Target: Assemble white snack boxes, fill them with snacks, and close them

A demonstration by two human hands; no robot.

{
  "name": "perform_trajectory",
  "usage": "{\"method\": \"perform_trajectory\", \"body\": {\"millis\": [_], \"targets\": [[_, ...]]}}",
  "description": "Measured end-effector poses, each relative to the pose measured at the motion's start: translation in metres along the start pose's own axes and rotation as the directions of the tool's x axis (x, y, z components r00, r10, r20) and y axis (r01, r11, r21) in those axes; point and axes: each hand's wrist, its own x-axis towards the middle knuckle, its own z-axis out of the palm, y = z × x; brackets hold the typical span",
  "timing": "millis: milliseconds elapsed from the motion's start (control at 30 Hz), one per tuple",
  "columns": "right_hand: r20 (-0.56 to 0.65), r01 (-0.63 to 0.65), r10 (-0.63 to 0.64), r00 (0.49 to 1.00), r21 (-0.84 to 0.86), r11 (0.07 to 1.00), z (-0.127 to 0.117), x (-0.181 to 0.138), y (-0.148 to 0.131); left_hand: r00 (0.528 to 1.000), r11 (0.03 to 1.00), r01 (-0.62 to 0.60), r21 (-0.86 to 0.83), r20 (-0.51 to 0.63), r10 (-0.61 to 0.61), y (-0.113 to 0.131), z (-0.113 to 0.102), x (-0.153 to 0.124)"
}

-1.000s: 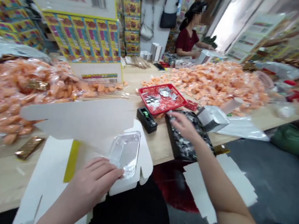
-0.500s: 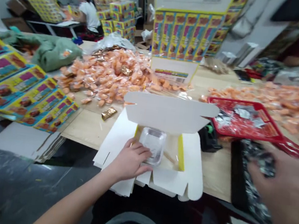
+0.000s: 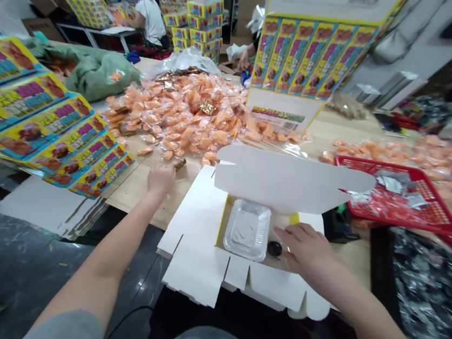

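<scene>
An unfolded white carton [image 3: 196, 215] lies in front of me with its lid flap raised. Inside it sits a clear plastic tray [image 3: 247, 229], and right of that a small black round object [image 3: 274, 248]. My right hand [image 3: 302, 249] reaches into the carton's right side beside the black object, fingers stretched and apart. Left of the carton, my left hand [image 3: 161, 179] is closed at the table, with a small gold-wrapped packet [image 3: 180, 164] at its fingertips. The fingers themselves are partly hidden by the back of the hand.
Behind the carton lies a heap of orange wrapped pieces [image 3: 192, 111]. Printed boxes stand in a row [image 3: 55, 123] at left and in a tall stack [image 3: 307, 59] behind. At right are a red basket [image 3: 441, 216], a black tape dispenser [image 3: 340, 226] and a bin of dark packets [image 3: 428, 290].
My left hand has left the clear tray and moved left to the gold packet. My right hand has come from the dark packets into the carton, where the black object now lies.
</scene>
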Motion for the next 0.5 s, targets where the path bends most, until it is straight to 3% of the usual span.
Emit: {"method": "perform_trajectory", "body": {"millis": [100, 200, 233, 300, 333, 367, 400, 500], "targets": [[-0.065, -0.108, 0.143, 0.987, 0.385, 0.917, -0.025, 0.000, -0.018, 0.994, 0.982, 0.100, -0.161, -0.025, -0.105, 0.021, -0.015, -0.019], [0.018, -0.208, 0.293, 0.956, 0.744, 0.635, -0.029, 0.020, -0.049, 0.987, 0.934, 0.162, -0.320, 0.055, -0.152, 0.066, -0.021, -0.072], [0.053, -0.212, 0.302, 0.952, 0.826, 0.523, -0.025, 0.029, -0.059, 0.979, 0.910, 0.190, -0.368, 0.136, -0.149, 0.083, -0.019, -0.094], [0.100, -0.205, 0.302, 0.948, 0.917, 0.342, -0.014, 0.048, -0.075, 0.890, 0.770, 0.386, -0.508, 0.426, -0.165, 0.114, -0.013, -0.136], [0.111, -0.202, 0.306, 0.945, 0.937, 0.284, -0.008, 0.055, -0.079, 0.848, 0.736, 0.439, -0.515, 0.509, -0.150, 0.125, -0.008, -0.151], [0.116, -0.200, 0.319, 0.941, 0.949, 0.245, -0.002, 0.061, -0.079, 0.817, 0.722, 0.467, -0.510, 0.561, -0.132, 0.132, -0.004, -0.163], [0.114, -0.202, 0.345, 0.931, 0.952, 0.230, 0.003, 0.065, -0.077, 0.816, 0.739, 0.452, -0.500, 0.567, -0.116, 0.134, 0.001, -0.170], [0.103, -0.269, 0.432, 0.896, 0.900, 0.342, 0.015, 0.066, -0.060, 0.904, 0.837, 0.276, -0.473, 0.424, -0.058, 0.122, 0.010, -0.170]]}}
